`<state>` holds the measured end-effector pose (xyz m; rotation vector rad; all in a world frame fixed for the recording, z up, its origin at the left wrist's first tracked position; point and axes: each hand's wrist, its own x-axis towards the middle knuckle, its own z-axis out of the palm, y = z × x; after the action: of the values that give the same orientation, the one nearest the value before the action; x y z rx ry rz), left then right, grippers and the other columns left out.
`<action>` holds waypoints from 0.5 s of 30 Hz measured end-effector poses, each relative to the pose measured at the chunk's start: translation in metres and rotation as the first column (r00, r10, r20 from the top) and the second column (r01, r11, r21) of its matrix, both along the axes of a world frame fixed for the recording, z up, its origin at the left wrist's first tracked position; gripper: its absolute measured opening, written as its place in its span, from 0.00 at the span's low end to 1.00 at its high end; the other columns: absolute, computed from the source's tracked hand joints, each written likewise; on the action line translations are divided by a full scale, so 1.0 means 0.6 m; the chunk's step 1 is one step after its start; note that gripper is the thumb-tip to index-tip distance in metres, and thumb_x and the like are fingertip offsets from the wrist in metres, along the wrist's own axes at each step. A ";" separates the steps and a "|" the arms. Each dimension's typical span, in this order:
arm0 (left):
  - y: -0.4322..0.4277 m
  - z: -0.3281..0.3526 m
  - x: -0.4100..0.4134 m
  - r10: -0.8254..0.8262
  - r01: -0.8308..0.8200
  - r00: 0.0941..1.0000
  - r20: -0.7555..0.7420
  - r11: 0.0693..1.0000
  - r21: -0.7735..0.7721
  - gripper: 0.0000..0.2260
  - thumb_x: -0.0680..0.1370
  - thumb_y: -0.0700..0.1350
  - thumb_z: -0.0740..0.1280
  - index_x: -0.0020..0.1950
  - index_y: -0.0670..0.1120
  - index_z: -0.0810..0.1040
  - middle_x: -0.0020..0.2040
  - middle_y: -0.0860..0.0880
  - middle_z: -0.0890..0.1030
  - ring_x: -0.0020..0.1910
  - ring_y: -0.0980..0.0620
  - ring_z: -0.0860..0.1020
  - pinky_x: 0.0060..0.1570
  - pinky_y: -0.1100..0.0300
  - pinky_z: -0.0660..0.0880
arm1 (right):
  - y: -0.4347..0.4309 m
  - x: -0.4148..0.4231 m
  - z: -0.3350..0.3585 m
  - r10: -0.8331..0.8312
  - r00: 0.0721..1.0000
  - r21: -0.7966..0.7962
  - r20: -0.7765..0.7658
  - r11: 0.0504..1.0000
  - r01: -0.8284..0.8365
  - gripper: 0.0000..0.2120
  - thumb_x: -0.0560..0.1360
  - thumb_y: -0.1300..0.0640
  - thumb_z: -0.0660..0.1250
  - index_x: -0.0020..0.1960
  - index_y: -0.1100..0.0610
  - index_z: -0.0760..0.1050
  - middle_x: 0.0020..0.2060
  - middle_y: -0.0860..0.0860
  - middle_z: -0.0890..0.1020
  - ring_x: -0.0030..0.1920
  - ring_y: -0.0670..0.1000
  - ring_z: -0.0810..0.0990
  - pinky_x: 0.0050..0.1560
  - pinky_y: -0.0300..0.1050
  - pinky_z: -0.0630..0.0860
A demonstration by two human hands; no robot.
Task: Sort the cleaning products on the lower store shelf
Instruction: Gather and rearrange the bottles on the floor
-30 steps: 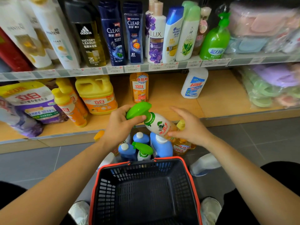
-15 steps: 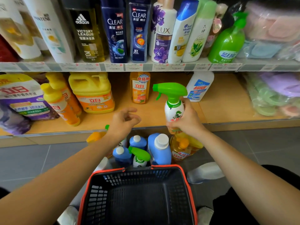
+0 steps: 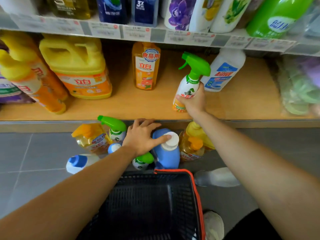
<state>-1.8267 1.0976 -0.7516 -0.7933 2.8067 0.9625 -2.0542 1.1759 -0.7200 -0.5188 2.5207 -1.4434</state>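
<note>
Since half a second ago, the right hand (image 3: 192, 101) has carried the white spray bottle with a green trigger head (image 3: 187, 84) forward onto the lower wooden shelf (image 3: 138, 108). The left hand (image 3: 140, 135) has dropped to the bottles on the grey floor. The right hand's fingers wrap around the spray bottle's lower body. The bottle stands nearly upright just beside a white plastic bottle with a blue label (image 3: 223, 71); whether its base touches the board I cannot tell. The left hand is spread open with relaxed fingers, its thumb touching the white cap of a tall blue bottle (image 3: 168, 155). A black plastic basket with a red rim (image 3: 197, 196) sits nearest the camera. An orange dish-soap bottle (image 3: 146, 66) and a yellow jug (image 3: 78, 66) stand further left on the shelf.
</note>
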 end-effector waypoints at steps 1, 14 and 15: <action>0.000 -0.002 0.002 -0.008 0.008 1.000 0.003 1.000 -0.028 0.45 0.64 0.85 0.46 0.72 0.63 0.71 0.76 0.58 0.69 0.75 0.48 0.61 0.71 0.39 0.62 | -0.006 -0.004 -0.007 -0.015 1.000 -0.011 0.001 1.000 0.015 0.37 0.63 0.60 0.83 0.66 0.61 0.69 0.59 0.57 0.81 0.58 0.58 0.80 0.60 0.57 0.76; 0.009 0.001 -0.005 0.011 -0.015 1.000 -0.028 0.989 -0.147 0.41 0.68 0.80 0.49 0.69 0.58 0.77 0.74 0.54 0.73 0.75 0.49 0.65 0.69 0.44 0.66 | 0.114 -0.148 0.007 -0.308 0.932 -0.011 0.189 0.949 0.315 0.38 0.69 0.62 0.79 0.75 0.54 0.67 0.62 0.49 0.78 0.65 0.53 0.78 0.57 0.44 0.74; 0.009 0.000 -0.006 0.011 -0.015 0.999 -0.031 0.989 -0.145 0.40 0.69 0.80 0.49 0.69 0.58 0.77 0.74 0.54 0.73 0.75 0.49 0.65 0.69 0.43 0.66 | 0.119 -0.166 0.017 -0.315 0.916 -0.046 0.247 0.941 0.336 0.44 0.69 0.60 0.80 0.79 0.52 0.61 0.67 0.48 0.76 0.69 0.51 0.75 0.61 0.45 0.73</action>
<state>-1.8304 1.1030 -0.7516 -0.8203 2.9285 0.7851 -2.1537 1.2472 -0.7096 0.0714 2.4398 -1.6202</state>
